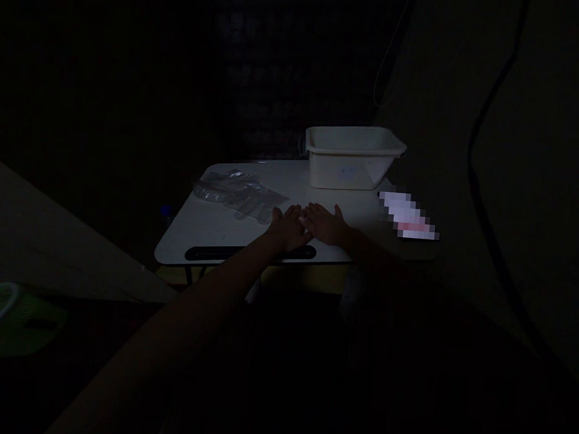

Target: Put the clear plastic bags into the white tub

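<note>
Both hands lie over the front part of a small white table [182, 235], their fingertips meeting or overlapping. My left hand [288, 229] is palm down with its fingers stretched forward and holds nothing. From the right, my right hand [326, 224] reaches in flat, thumb apart, with nothing in it. Just left of the hands lie clear plastic gloves [241, 193], crumpled and partly spread. Behind the hands stands a white plastic tub [346, 171]. A lit phone [407, 216], its screen blurred out, rests at the right.
A black slot [206, 253] runs along the table's front edge. At lower left is a green basket [10, 322] with a pale rim. A blue bottle cap [166, 210] shows beside the table. A dark cable [473, 171] hangs at right. The room is very dark.
</note>
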Motion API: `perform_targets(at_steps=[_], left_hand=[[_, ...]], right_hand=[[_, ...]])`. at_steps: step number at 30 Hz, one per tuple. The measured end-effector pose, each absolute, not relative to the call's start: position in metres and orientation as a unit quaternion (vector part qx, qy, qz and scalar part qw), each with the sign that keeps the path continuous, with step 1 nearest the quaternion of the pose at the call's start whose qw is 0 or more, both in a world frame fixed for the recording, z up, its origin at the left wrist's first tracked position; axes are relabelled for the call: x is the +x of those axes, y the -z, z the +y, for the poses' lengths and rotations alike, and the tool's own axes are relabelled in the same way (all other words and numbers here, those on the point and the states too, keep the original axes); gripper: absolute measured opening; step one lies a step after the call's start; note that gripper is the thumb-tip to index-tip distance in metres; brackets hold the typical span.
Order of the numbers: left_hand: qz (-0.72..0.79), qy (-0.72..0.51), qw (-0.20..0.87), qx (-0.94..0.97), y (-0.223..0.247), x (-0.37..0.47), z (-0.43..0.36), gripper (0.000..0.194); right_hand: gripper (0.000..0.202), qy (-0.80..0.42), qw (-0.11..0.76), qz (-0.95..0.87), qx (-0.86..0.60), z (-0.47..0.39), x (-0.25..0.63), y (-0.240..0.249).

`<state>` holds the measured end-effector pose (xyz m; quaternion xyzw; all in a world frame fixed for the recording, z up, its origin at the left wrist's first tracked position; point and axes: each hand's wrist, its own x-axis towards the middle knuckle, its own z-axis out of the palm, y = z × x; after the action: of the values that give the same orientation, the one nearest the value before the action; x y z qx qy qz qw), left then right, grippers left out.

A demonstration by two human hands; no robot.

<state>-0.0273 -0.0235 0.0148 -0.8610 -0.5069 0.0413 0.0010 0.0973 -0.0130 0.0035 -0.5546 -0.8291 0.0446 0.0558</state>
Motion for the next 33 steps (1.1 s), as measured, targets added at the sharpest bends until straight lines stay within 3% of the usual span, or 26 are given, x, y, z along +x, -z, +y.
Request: perform_targets(at_steps=[4,10,22,26,33], left_hand=[[-0.479,-0.036,0.018,-0.877,-0.020,-0.035,-0.022,0.063],[-0.484,0.028,0.030,-0.874,-0.030,-0.044,-0.015,0.037],[-0.543,0.062,0.080,-0.834,-0.018,-0.037,-0.003,0.032],[-0.563,0.099,0.022,-0.820,-0.016,-0.040,0.003,0.029],[-0.572,0.275,-0.208,-0.745,-0.014,-0.046,0.014,0.026]], right_hand=[[0.047,-0.049,0.065,-0.829,-0.554,-0.010,0.099,-0.009],[0.036,-0.036,0.096,-0.812,-0.574,0.002,0.103,-0.014],[0.024,0.014,0.091,-0.765,-0.637,0.013,0.105,-0.016],[0.023,0.009,0.109,-0.777,-0.620,0.012,0.105,-0.019],[0.022,-0.086,0.205,-0.773,-0.594,0.010,0.113,-0.021]])
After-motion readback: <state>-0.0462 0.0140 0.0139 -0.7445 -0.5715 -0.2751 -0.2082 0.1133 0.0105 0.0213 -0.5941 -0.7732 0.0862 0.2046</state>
